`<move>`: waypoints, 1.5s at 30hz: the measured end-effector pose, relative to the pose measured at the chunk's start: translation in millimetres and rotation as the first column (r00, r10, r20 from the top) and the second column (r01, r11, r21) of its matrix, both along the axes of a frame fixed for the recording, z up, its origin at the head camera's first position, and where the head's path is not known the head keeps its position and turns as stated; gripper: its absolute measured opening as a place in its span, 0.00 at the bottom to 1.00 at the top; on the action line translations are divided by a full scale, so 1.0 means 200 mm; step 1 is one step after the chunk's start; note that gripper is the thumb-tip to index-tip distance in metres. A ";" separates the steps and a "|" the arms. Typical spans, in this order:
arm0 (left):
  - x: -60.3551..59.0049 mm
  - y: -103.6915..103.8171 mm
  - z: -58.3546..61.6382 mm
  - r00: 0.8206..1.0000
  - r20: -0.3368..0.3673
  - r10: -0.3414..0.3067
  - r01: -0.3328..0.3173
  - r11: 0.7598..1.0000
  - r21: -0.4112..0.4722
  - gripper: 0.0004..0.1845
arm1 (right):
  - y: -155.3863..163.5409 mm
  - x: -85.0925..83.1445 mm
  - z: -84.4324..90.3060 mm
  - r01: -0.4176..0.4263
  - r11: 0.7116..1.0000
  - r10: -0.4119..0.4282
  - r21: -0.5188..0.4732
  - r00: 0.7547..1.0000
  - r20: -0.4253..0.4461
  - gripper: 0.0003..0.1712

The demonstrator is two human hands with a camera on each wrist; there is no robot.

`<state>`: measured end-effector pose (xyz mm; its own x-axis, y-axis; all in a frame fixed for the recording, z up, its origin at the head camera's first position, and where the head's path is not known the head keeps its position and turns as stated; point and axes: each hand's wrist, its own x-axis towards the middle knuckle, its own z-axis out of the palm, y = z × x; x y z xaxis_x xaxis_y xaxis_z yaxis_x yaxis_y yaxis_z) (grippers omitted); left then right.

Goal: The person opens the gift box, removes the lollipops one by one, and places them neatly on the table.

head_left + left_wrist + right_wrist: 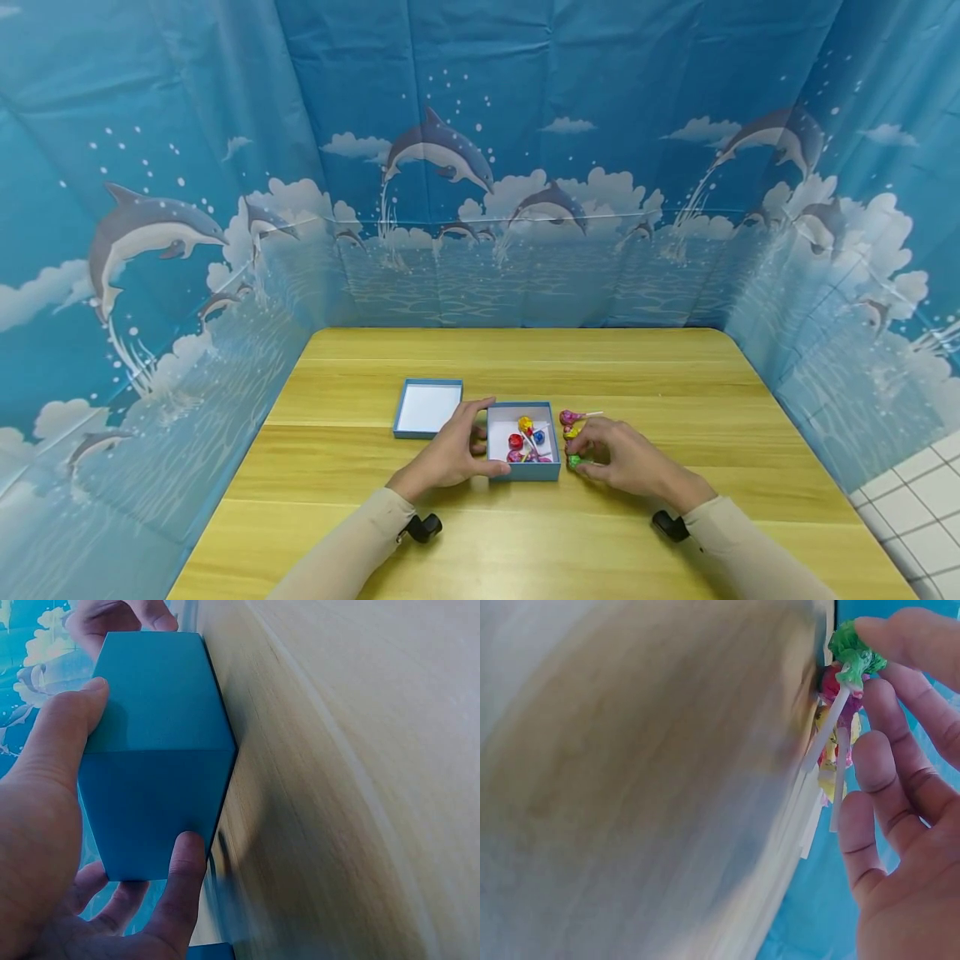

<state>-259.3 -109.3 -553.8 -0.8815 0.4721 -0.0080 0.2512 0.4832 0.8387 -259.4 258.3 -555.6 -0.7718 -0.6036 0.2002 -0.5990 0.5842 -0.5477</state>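
Green-wrapped round lollipop [849, 646] with white stick, just right of an open square blue box [525, 472]
Right hand [626, 458] pinches its wrapper; left hand [450, 450] grips the box, colourful wrapped lollipops [515, 442] inside.

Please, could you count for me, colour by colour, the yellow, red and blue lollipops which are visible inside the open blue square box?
Yellow-wrapped round lollipop: 1
Red-wrapped round lollipop: 1
Blue-wrapped round lollipop: 1
Total: 3
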 end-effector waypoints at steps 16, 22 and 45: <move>0.01 0.00 0.01 1.000 -0.027 -0.011 0.011 1.000 0.000 0.62 | 0.00 0.00 -0.01 0.012 1.000 -0.011 -0.011 0.998 0.058 0.14; 0.01 0.00 0.01 1.000 -0.021 -0.005 0.005 1.000 0.002 0.62 | 0.00 0.00 0.00 0.015 1.000 -0.014 -0.012 0.998 0.064 0.14; 0.00 0.00 -0.01 1.000 -0.022 -0.005 0.005 1.000 0.022 0.62 | -0.06 -0.01 0.11 -0.004 1.000 0.004 0.001 0.995 -0.099 0.09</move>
